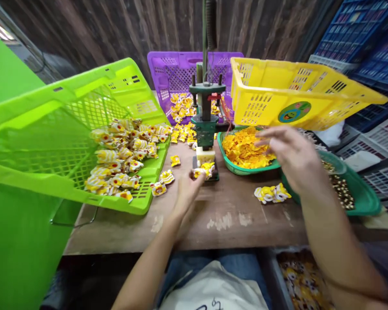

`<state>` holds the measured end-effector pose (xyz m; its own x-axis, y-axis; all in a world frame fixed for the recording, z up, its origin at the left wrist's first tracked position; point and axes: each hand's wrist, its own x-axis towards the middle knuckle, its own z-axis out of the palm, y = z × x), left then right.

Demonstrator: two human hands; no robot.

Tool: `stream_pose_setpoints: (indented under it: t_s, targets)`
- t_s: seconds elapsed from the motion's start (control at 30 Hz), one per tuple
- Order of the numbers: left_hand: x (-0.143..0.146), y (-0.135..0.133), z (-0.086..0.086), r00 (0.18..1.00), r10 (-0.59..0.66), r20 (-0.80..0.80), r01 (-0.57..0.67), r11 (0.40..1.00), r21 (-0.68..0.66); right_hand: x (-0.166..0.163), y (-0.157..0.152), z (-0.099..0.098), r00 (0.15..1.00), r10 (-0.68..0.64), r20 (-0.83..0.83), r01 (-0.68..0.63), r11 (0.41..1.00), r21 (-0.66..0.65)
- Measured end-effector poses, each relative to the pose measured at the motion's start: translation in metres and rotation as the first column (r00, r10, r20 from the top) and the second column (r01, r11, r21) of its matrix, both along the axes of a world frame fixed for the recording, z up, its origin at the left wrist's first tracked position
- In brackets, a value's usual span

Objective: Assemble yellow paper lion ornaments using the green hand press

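Observation:
My left hand (191, 186) is closed on a small yellow-and-white plastic toy figure part (208, 170), held at the base of a green bench press (205, 129). The part sits just under the press's pale block (205, 155). My right hand (289, 150) is raised over the right rim of a green basket (242, 170) of thin orange-yellow plastic pieces (245, 148). Motion smears its fingers, so whether they hold anything does not show. Below that hand, a yellow-and-white striped animal figure (272, 193) lies on the wooden table (226, 232).
Left, a tipped lime-green crate (142, 202) spills similar parts; several lie loose beside the press. Behind stand a purple crate (158, 73) and a raised yellow crate (261, 103). A green tray (364, 198) with small metallic beads is at right. A bin (278, 275) sits below the table edge.

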<state>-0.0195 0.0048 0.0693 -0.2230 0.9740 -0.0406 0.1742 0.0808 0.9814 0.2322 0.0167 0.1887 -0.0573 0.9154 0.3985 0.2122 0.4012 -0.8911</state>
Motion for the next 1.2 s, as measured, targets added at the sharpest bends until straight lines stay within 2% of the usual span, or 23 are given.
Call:
stream_pose_setpoints:
  t_s: [0.03, 0.07, 0.13, 0.2, 0.27, 0.33, 0.4, 0.47, 0.5, 0.57, 0.6, 0.67, 0.7, 0.73, 0.77, 0.8, 0.87, 0.93, 1.0, 1.03, 1.1, 1.17, 1.2]
  targets:
    - [-0.002, -0.006, -0.006, 0.972, -0.06, 0.227, 0.075, 0.996, -0.057, -0.001, -0.025, -0.021, 1.0, 0.026, -0.006, -0.026, 0.998, -0.065]
    - [-0.002, -0.011, -0.013, 0.895, -0.1, 0.434, 0.158, 0.982, -0.1, -0.005, -0.044, -0.041, 0.999, 0.04, -0.021, -0.043, 0.99, -0.132]
    - [0.002, -0.022, -0.023, 0.68, -0.112, 0.724, 0.311, 0.939, -0.146, -0.02, -0.066, -0.078, 0.995, 0.024, -0.094, -0.046, 0.971, -0.236]
    - [0.012, -0.03, -0.028, 0.491, -0.077, 0.868, 0.429, 0.889, -0.164, -0.038, -0.073, -0.104, 0.984, 0.013, -0.176, -0.065, 0.955, -0.29]
    - [0.023, -0.036, -0.029, 0.363, -0.043, 0.931, 0.521, 0.838, -0.164, -0.053, -0.071, -0.118, 0.975, 0.031, -0.222, -0.098, 0.949, -0.3]
    - [0.033, -0.04, -0.029, 0.291, -0.014, 0.957, 0.571, 0.805, -0.161, -0.062, -0.069, -0.125, 0.975, 0.036, -0.218, -0.1, 0.952, -0.29]
    - [0.042, -0.042, -0.033, 0.264, 0.005, 0.964, 0.592, 0.789, -0.166, -0.064, -0.066, -0.127, 0.984, 0.007, -0.176, -0.057, 0.959, -0.278]
    - [0.048, -0.043, -0.04, 0.295, -0.001, 0.955, 0.61, 0.77, -0.187, -0.061, -0.064, -0.131, 0.995, -0.021, -0.097, -0.005, 0.967, -0.256]
    - [0.051, -0.043, -0.045, 0.346, -0.023, 0.938, 0.62, 0.756, -0.21, -0.058, -0.062, -0.135, 0.999, -0.034, -0.035, 0.024, 0.971, -0.236]
    - [0.053, -0.043, -0.053, 0.534, -0.112, 0.838, 0.592, 0.757, -0.276, -0.049, -0.058, -0.143, 0.988, -0.084, 0.131, 0.106, 0.979, -0.175]
    - [0.053, -0.043, -0.054, 0.659, -0.17, 0.732, 0.539, 0.786, -0.303, -0.044, -0.055, -0.149, 0.965, -0.127, 0.228, 0.159, 0.979, -0.131]
    - [0.046, -0.042, -0.051, 0.891, -0.241, 0.386, 0.359, 0.893, -0.271, -0.032, -0.049, -0.16, 0.881, -0.219, 0.419, 0.256, 0.966, -0.032]
    - [0.04, -0.041, -0.047, 0.958, -0.23, 0.171, 0.263, 0.943, -0.205, -0.026, -0.046, -0.165, 0.825, -0.252, 0.506, 0.285, 0.958, 0.014]
    - [0.031, -0.04, -0.042, 0.981, -0.19, -0.043, 0.183, 0.975, -0.124, -0.021, -0.043, -0.169, 0.761, -0.276, 0.588, 0.303, 0.951, 0.054]
    - [0.021, -0.038, -0.036, 0.962, -0.126, -0.243, 0.119, 0.992, -0.045, -0.016, -0.041, -0.172, 0.691, -0.288, 0.663, 0.312, 0.946, 0.086]
    - [0.009, -0.036, -0.031, 0.907, -0.047, -0.419, 0.062, 0.998, 0.022, -0.013, -0.039, -0.174, 0.619, -0.294, 0.728, 0.317, 0.942, 0.111]
    - [-0.018, -0.029, -0.023, 0.721, 0.099, -0.686, -0.044, 0.994, 0.098, -0.01, -0.037, -0.175, 0.487, -0.298, 0.821, 0.32, 0.935, 0.149]
    - [-0.045, -0.02, -0.022, 0.519, 0.162, -0.839, -0.136, 0.985, 0.106, -0.01, -0.039, -0.172, 0.41, -0.294, 0.864, 0.306, 0.936, 0.173]
    - [-0.069, -0.009, -0.026, 0.418, 0.139, -0.898, -0.172, 0.982, 0.072, -0.013, -0.041, -0.166, 0.394, -0.284, 0.874, 0.279, 0.943, 0.18]
    - [-0.079, -0.003, -0.029, 0.41, 0.122, -0.904, -0.165, 0.985, 0.058, -0.016, -0.043, -0.162, 0.399, -0.277, 0.874, 0.268, 0.947, 0.178]
    - [-0.093, 0.007, -0.034, 0.447, 0.12, -0.886, -0.134, 0.989, 0.067, -0.02, -0.048, -0.151, 0.426, -0.282, 0.86, 0.264, 0.947, 0.18]
    - [-0.102, 0.013, -0.037, 0.538, 0.169, -0.826, -0.119, 0.985, 0.124, -0.027, -0.053, -0.137, 0.498, -0.326, 0.804, 0.278, 0.938, 0.208]
    - [-0.104, 0.014, -0.039, 0.602, 0.195, -0.775, -0.119, 0.981, 0.155, -0.032, -0.056, -0.129, 0.561, -0.349, 0.75, 0.281, 0.933, 0.224]
